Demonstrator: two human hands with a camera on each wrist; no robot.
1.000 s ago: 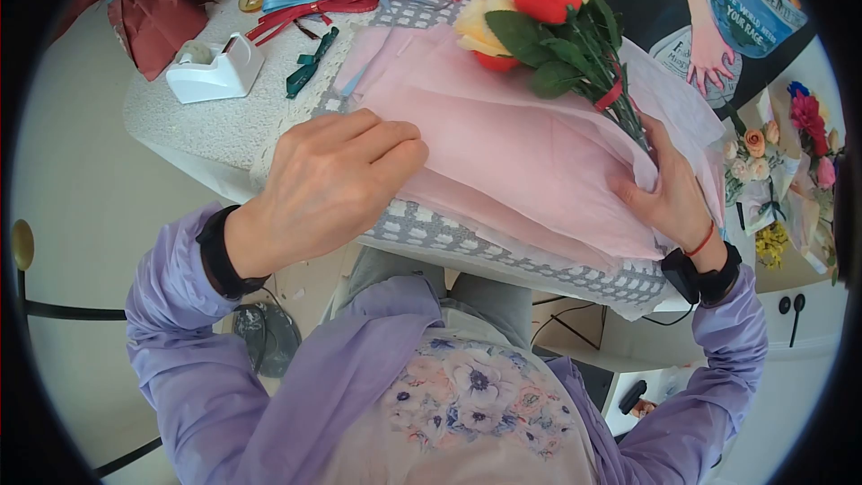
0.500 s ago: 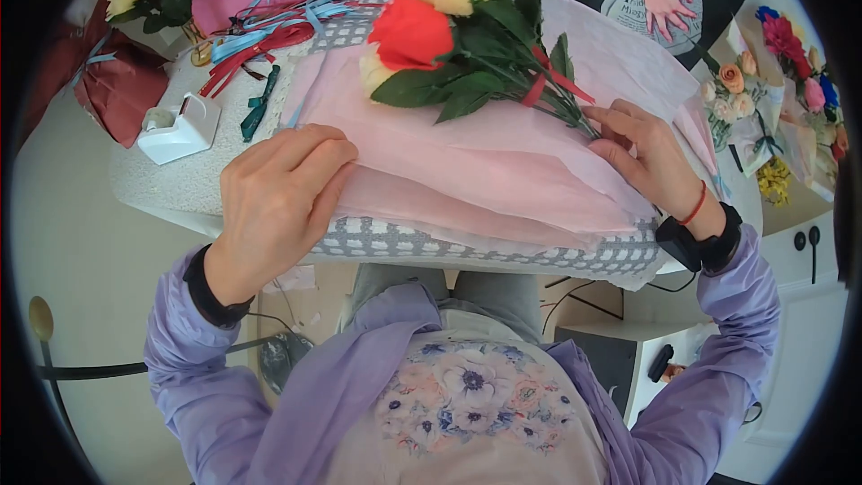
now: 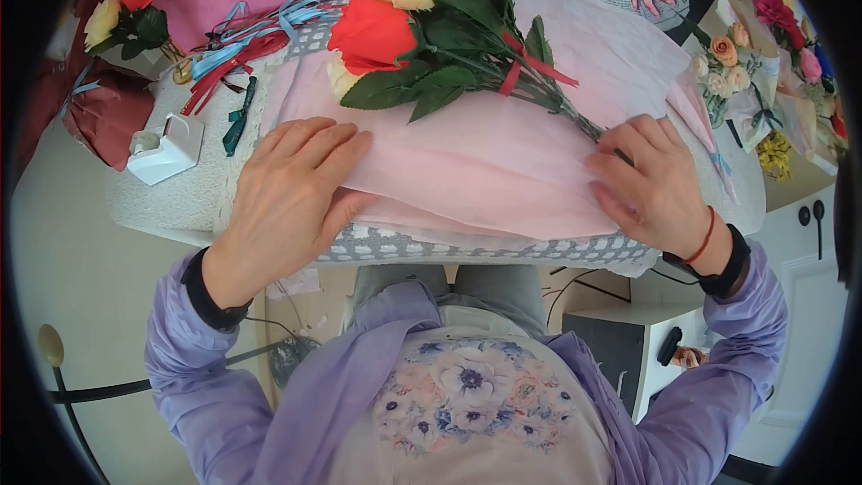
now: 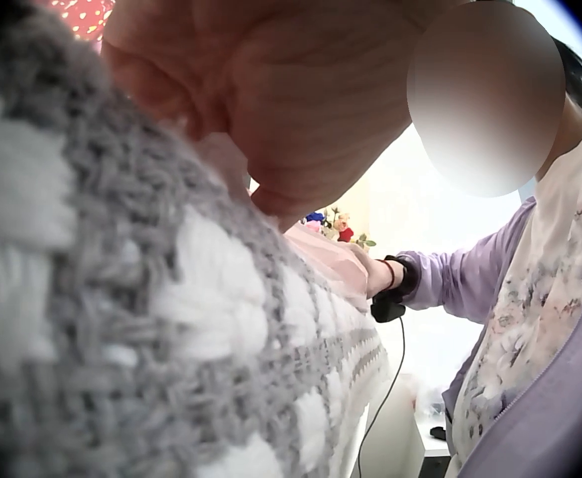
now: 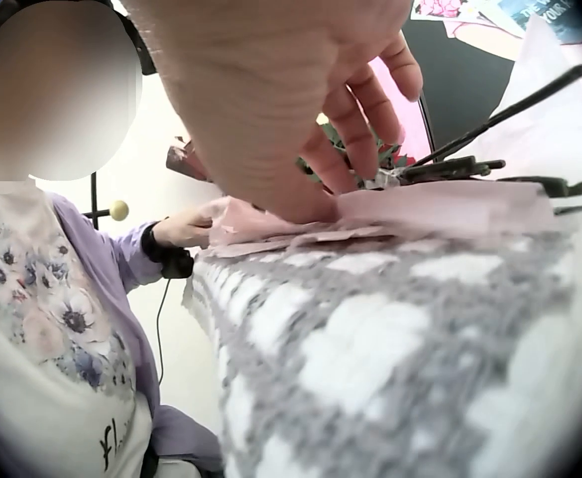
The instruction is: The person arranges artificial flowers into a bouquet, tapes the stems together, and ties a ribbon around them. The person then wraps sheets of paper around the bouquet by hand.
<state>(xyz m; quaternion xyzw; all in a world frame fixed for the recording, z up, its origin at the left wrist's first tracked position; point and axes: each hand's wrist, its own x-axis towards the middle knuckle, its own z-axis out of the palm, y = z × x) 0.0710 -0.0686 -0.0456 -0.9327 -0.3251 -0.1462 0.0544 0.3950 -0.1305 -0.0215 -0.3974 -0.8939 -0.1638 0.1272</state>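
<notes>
A bouquet of artificial roses (image 3: 373, 34), red and cream with dark green leaves, lies across pink tissue paper (image 3: 485, 180). A red ribbon (image 3: 512, 81) is tied round its stems (image 3: 548, 94), which point to the right. My left hand (image 3: 292, 180) rests on the left part of the paper, fingers fairly straight and thumb apart at the front edge. Over the stem ends is my right hand (image 3: 660, 180), its fingers loosely bent and thumb apart. In the right wrist view, those fingers hang beside the stem ends (image 5: 460, 169), close over the paper (image 5: 440, 207).
Under the paper lies a grey-and-white knit cloth (image 3: 386, 245). To the left are a white tape dispenser (image 3: 166, 148), a dark green bow (image 3: 238, 117), loose ribbons (image 3: 260, 36) and a red-brown wrapped bundle (image 3: 108, 117). More bouquets (image 3: 723, 54) stand at the right.
The bouquet and table scene have shifted left in the head view. The bouquet has come to lie lower and flatter. The right hand's fingers have loosened from the stems; the left hand's fingers have straightened.
</notes>
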